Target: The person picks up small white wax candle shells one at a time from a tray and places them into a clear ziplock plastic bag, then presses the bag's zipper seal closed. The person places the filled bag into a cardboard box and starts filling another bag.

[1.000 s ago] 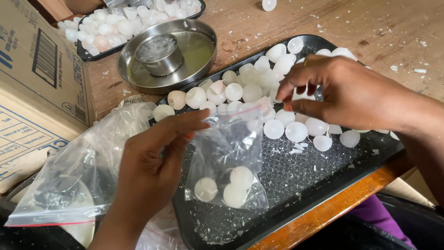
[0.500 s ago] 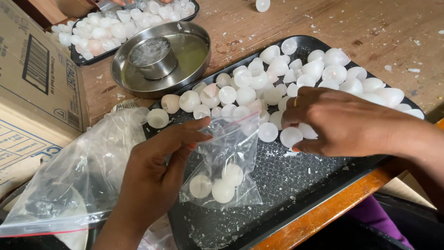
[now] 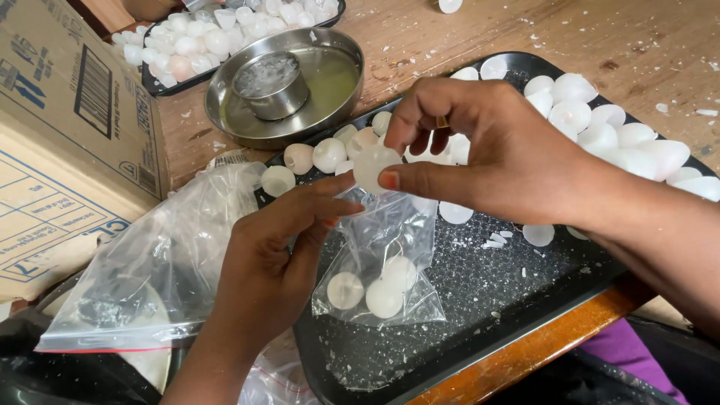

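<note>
A: Right hand (image 3: pixel 502 154)?
B: Pinched shut on a white disc (image 3: pixel 373 166), thumb below, fingertips above. Disc right at the mouth of the small clear bag (image 3: pixel 386 259), just above the opening.

A: Left hand (image 3: pixel 274 259)?
B: Closed on the bag's upper edge, thumb and forefinger clamping the plastic, tips nearly touching the right thumb. Bag hanging below the grip, over the black tray (image 3: pixel 480 300).

A: Inside the bag?
B: Three white discs at the bottom, bunched together, well below the pinched one.

A: Around the hands?
B: More white discs (image 3: pixel 600 135) heaped on the far part of the tray, behind the right hand. Crumbs scattered on the bare tray surface. Round steel dish (image 3: pixel 330 82) with a small steel cup inside, beyond the tray on the wooden table (image 3: pixel 600 37). Second tray of white pieces (image 3: pixel 195 37) further back. Larger clear bag (image 3: pixel 150 270) lying left of the left hand, cardboard box (image 3: pixel 67 127) beside it.
</note>
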